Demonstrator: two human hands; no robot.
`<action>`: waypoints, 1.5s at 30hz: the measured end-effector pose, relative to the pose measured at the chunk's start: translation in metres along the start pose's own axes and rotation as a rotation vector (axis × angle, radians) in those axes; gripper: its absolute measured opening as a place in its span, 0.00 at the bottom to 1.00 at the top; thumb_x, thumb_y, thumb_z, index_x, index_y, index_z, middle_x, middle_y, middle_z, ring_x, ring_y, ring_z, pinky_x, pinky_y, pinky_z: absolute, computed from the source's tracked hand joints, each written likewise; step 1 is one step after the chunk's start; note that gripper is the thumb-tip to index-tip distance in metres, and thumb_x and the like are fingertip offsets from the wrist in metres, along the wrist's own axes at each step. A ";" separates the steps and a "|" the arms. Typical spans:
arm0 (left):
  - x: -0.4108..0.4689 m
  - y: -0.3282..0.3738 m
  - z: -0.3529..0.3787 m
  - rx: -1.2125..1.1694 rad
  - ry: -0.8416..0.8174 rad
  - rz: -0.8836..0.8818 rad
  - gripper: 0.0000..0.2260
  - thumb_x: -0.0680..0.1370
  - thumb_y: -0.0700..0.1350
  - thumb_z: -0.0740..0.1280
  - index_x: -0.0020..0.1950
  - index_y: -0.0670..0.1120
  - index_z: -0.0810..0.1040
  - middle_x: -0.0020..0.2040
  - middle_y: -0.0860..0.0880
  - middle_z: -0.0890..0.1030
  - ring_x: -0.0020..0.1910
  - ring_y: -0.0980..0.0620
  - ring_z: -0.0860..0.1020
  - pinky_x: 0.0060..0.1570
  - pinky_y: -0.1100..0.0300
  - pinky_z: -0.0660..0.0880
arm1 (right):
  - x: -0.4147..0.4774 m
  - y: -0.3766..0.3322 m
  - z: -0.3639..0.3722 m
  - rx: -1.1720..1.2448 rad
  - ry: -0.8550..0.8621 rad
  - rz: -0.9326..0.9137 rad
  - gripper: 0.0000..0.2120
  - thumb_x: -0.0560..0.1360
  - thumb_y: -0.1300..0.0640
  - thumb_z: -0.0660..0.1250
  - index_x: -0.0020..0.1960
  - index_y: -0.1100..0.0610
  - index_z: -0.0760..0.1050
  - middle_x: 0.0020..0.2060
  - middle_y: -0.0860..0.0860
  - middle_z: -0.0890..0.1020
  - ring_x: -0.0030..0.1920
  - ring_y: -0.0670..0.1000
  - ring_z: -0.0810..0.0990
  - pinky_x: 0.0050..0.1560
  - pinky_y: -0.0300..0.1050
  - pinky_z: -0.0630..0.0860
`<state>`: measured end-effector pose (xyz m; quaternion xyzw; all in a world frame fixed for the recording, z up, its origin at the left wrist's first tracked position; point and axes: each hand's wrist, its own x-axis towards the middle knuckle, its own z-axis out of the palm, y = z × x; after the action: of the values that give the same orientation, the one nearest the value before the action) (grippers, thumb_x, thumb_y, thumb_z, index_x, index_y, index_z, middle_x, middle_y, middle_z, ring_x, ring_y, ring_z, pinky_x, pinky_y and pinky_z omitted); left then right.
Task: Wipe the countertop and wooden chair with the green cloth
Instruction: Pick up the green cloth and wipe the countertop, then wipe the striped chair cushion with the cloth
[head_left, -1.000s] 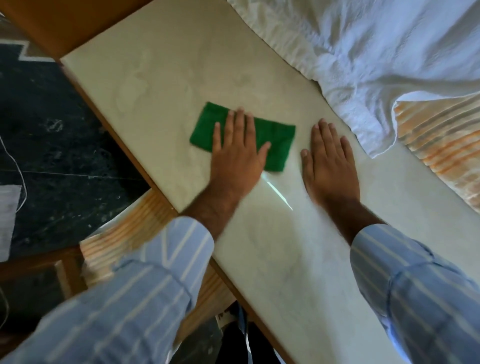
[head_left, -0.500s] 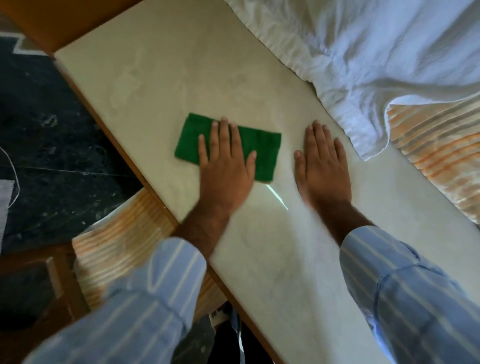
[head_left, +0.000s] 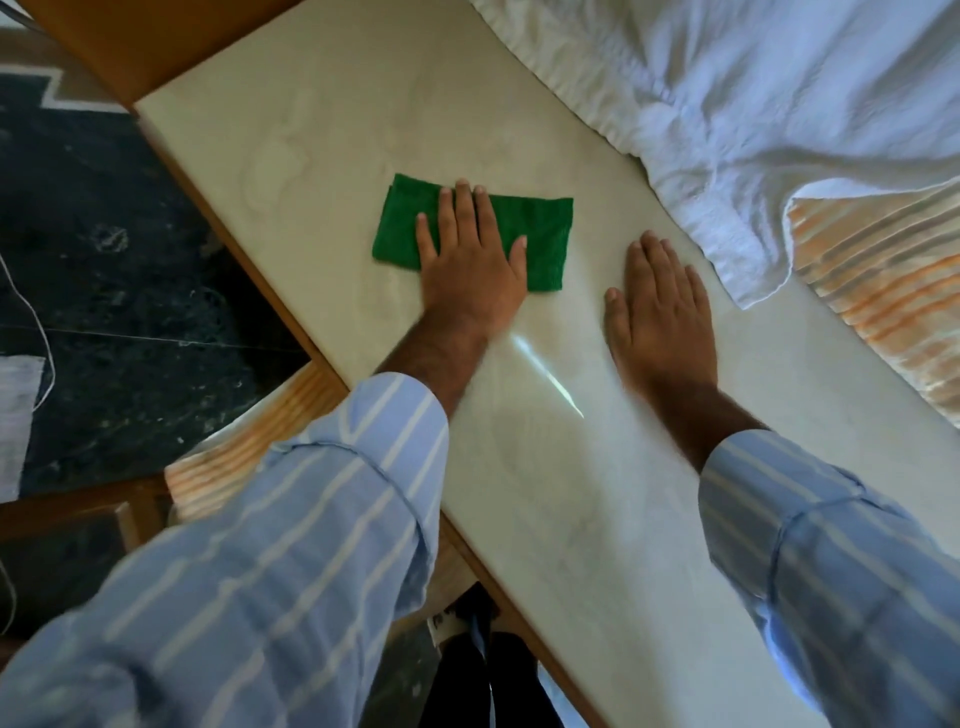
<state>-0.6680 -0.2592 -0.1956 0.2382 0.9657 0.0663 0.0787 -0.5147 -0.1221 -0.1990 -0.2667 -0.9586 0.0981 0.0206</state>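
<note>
The green cloth (head_left: 540, 234) lies folded flat on the pale marble countertop (head_left: 311, 130), near its middle. My left hand (head_left: 467, 265) presses palm-down on the cloth with fingers spread, covering its centre. To the right of the cloth my right hand (head_left: 660, 312) rests flat on the bare countertop and holds nothing. The wooden chair (head_left: 67, 512) stands at the lower left beside the counter's edge, with an orange-striped cushion (head_left: 244, 447) on it, partly hidden by my left sleeve.
A crumpled white sheet (head_left: 753, 104) covers the counter's far right side, and an orange-striped cloth (head_left: 883, 270) lies under it. Dark stone floor (head_left: 130, 312) lies left of the counter's wood-trimmed edge. A thin white cord (head_left: 36, 306) trails on the floor.
My left hand slid the green cloth a little left, then pushed it farther away along the countertop. My right hand stayed planted in place.
</note>
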 end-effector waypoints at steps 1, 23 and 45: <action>0.003 -0.004 -0.005 -0.004 -0.015 0.030 0.33 0.82 0.60 0.49 0.81 0.41 0.52 0.82 0.42 0.54 0.81 0.43 0.52 0.77 0.40 0.49 | 0.003 -0.002 -0.003 0.022 0.011 0.020 0.29 0.86 0.47 0.55 0.82 0.61 0.62 0.83 0.57 0.63 0.83 0.57 0.61 0.82 0.55 0.56; -0.129 -0.183 -0.062 -1.306 0.186 -0.513 0.17 0.67 0.44 0.80 0.54 0.46 0.83 0.50 0.47 0.87 0.48 0.49 0.86 0.47 0.54 0.84 | 0.009 -0.181 -0.034 0.954 -0.480 0.123 0.18 0.72 0.45 0.76 0.55 0.56 0.83 0.52 0.53 0.88 0.55 0.54 0.87 0.60 0.57 0.84; -0.252 -0.399 0.202 -0.929 0.054 -0.783 0.13 0.74 0.41 0.72 0.57 0.45 0.76 0.49 0.48 0.80 0.49 0.45 0.80 0.46 0.55 0.78 | -0.130 -0.271 0.288 0.805 -0.728 0.263 0.08 0.73 0.54 0.79 0.37 0.51 0.83 0.47 0.58 0.89 0.51 0.62 0.89 0.56 0.66 0.85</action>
<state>-0.5903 -0.7096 -0.4289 -0.1958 0.8532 0.4532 0.1683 -0.5672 -0.4675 -0.4256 -0.3041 -0.7493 0.5439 -0.2242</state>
